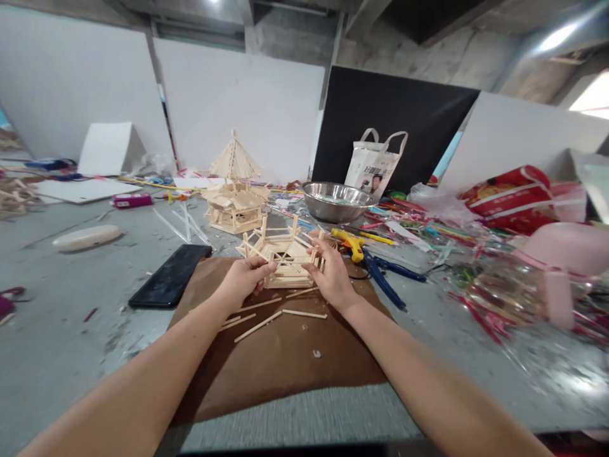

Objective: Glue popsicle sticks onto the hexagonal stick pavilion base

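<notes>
A small model of thin wooden sticks [287, 276], many-sided with upright corner posts, stands on a brown sheet [285, 374]. At its front left corner my left hand [245, 278] is closed, thumb and forefinger pinching the frame. My right hand [333, 273] curls round the front right side, its thumb at the front and fingers at a corner post. A thin stick seems to span the front between both hands; its ends are hidden by the fingers. Several loose wooden sticks [258, 327] lie on the sheet just in front of the model.
Behind stands a wooden pavilion model [235, 203] with a pointed roof. A black phone [169, 279] lies left. To the right are a yellow glue gun [349, 243], blue-handled pliers [384, 279], a steel bowl [337, 202] and a pink-lidded jug [561, 273] amid scattered scraps.
</notes>
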A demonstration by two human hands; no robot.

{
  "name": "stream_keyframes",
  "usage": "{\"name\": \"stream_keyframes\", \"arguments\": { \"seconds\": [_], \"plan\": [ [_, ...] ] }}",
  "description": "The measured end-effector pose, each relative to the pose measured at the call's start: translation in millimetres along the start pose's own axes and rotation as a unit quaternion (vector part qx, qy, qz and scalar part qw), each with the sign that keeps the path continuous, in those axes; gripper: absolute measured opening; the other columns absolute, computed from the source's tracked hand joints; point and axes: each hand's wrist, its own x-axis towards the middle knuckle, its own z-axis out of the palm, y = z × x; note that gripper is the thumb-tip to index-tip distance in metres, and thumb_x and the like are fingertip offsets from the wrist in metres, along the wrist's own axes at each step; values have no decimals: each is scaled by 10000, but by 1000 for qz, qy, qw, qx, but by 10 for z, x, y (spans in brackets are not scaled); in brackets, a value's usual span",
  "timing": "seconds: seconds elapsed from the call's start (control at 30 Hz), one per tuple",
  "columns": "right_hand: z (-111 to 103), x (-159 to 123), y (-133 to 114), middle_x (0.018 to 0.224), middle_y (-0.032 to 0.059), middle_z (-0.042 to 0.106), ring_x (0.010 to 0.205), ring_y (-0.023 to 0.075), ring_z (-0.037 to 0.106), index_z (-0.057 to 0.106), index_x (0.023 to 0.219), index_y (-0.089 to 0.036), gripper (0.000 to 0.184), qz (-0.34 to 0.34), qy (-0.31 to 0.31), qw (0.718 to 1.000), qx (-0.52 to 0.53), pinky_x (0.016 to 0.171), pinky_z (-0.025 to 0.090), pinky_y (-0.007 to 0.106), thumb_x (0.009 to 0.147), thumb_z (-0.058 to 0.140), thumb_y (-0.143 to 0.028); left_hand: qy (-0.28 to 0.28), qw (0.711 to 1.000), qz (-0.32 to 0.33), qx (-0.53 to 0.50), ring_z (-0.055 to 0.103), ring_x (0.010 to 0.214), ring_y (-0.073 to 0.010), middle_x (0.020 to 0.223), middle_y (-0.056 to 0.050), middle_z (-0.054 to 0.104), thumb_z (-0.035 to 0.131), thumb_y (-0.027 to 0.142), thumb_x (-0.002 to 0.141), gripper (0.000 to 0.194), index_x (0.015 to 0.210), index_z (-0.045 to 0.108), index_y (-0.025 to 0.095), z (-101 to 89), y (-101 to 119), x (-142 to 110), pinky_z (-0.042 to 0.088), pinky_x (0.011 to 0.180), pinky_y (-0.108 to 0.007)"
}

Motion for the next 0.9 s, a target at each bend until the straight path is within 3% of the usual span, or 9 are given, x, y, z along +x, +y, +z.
{"name": "stream_keyframes", "arguments": {
  "seconds": [0.23, 0.43, 0.9],
  "plan": [
    [-27, 27, 26, 816, 45, 605, 763, 152, 541, 495, 1022, -144, 384, 84, -47, 991, 88, 728, 400, 269, 702, 556, -346, -6, 1000, -4, 3, 341, 326, -39, 352, 74, 399, 569, 463, 630, 326, 682, 530, 143, -5, -18, 10, 230, 341, -149],
    [22, 44, 100, 730, 16, 584, 661, 128, 528, 513, 938, -150, 323, 91, -35, 983, 154, 661, 407, 247, 679, 568, -336, -2, 1000, -3, 0, 341, 331, -36, 358, 71, 402, 580, 444, 628, 315, 666, 529, 135, 3, 2, -1, 230, 340, -146],
    [7, 89, 91, 646, -13, 516, 590, 106, 472, 510, 761, -161, 210, 76, -39, 982, 170, 595, 374, 227, 661, 583, -331, -3, 1000, -3, -4, 350, 324, -43, 355, 71, 411, 581, 460, 620, 325, 671, 544, 141, -4, -38, 29, 261, 345, -156]
  ]
}}
